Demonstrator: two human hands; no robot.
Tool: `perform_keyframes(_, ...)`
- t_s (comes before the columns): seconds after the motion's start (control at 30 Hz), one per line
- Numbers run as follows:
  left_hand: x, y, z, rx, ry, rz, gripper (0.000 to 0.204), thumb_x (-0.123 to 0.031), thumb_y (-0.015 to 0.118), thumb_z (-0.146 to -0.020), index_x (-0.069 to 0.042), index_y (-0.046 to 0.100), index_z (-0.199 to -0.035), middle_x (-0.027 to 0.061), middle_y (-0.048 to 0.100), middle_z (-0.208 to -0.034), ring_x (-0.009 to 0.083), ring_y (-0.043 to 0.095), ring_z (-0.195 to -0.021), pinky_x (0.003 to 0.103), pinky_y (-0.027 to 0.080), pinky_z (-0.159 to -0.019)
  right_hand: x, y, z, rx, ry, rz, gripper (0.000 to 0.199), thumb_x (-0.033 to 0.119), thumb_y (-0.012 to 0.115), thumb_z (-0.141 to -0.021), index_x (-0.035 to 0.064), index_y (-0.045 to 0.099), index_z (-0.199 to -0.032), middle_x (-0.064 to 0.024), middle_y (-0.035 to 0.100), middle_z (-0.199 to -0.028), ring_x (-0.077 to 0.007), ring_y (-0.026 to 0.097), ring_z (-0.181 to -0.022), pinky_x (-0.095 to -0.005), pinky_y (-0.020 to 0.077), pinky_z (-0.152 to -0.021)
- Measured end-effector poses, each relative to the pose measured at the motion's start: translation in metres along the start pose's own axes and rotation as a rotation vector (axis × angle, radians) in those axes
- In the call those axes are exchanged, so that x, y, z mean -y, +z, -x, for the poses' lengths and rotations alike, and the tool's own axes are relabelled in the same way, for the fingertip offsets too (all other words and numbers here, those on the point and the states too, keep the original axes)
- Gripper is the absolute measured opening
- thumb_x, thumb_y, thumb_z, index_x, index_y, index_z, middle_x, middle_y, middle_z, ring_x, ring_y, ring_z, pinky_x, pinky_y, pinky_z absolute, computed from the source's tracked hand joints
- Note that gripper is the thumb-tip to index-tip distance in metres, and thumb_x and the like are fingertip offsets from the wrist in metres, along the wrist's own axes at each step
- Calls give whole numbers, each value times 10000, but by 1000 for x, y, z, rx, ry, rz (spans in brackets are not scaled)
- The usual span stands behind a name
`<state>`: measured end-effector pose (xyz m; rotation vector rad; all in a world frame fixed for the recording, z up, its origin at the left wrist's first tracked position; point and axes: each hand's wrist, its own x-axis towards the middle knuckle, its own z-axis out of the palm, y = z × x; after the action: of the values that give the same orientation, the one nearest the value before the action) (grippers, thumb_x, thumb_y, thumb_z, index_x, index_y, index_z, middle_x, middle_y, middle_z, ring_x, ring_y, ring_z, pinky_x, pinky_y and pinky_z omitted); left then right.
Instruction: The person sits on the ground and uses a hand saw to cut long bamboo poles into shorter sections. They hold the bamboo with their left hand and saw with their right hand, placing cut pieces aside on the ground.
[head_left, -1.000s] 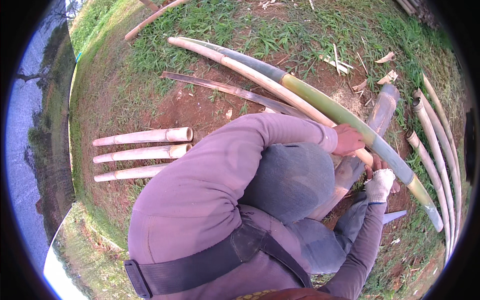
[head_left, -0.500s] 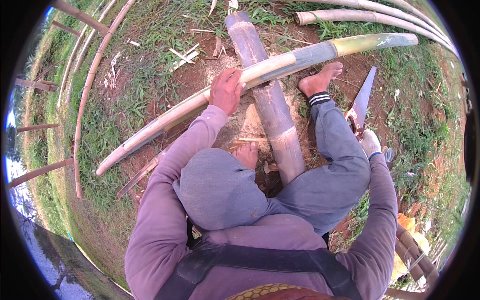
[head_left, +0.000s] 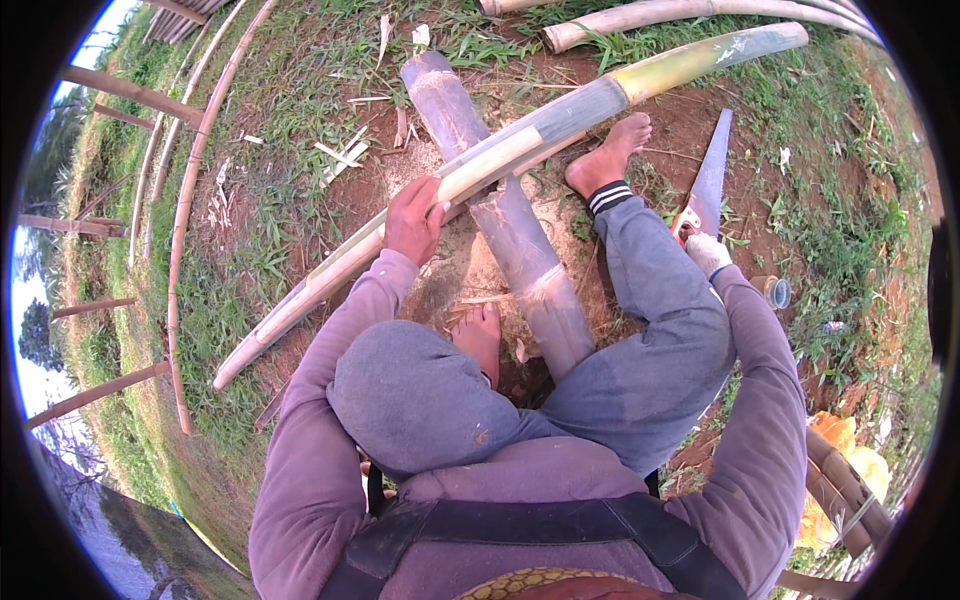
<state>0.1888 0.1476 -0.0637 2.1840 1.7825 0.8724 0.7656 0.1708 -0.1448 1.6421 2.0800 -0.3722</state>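
Note:
A long split-faced bamboo pole, pale with a grey and yellow-green far end, lies slantwise across a thicker bamboo log. The log has a notch cut in it, just below where the pole crosses. My bare left hand grips the pole's near side left of the log, thumb toward me. To my right, my gloved right hand is closed on the orange handle of a handsaw. The saw's blade points away from me, beyond my right foot, and rests near the ground.
Several bamboo poles lie at the far right. A bamboo rail fence runs along the left. Sawdust and bamboo scraps litter the soil. A small jar and an orange-yellow bag are at my right. My bare feet flank the log.
My view has shifted. My left hand has slid toward the pole's near edge, and the pole looks slightly turned. My right hand has come up further over the saw's handle.

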Motion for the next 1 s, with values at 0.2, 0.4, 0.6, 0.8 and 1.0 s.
perform_keyframes(0.2,7,3,2,-34,20,1,461,-88,791,-898,-23,694,-1344,203,684,-1343,399,653,-1225,468,515,-1083,-4,0,9,-109,132,-102,403,346,658,-972,50,680,-1245,-257,755,-1125,-441,750,-1027,-565,605,-846)
perform_keyframes(0.4,7,-3,12,8,-16,-36,456,-59,770,-924,0,669,-1365,236,680,-1350,418,661,-1246,455,524,-1093,7,-53,66,-810,484,-1050,323,287,748,-960,10,692,-1117,-125,729,-924,-235,706,-824,-385,565,-759)
perform_keyframes(0.6,7,4,6,6,52,-62,464,-90,769,-931,-24,671,-1380,216,674,-1350,400,652,-1229,461,519,-1079,76,-124,169,-1067,152,-983,251,68,748,-915,2,670,-1144,-66,699,-914,-158,662,-799,-321,530,-734)
perform_keyframes(0.8,-1,0,1,33,69,-144,461,-118,757,-949,-42,652,-1391,182,671,-1351,397,656,-1199,473,527,-1039,164,-144,147,-959,-127,-1332,344,76,741,-950,-20,649,-1267,-98,733,-1036,-184,702,-910,-327,554,-837)
perform_keyframes(1.0,-8,-2,-3,67,59,-177,440,-96,731,-971,-18,647,-1396,234,665,-1368,418,664,-1234,448,540,-1071,189,-145,136,-947,-285,-1166,420,70,732,-914,-11,664,-1321,-175,770,-1109,-276,780,-957,-362,595,-856)
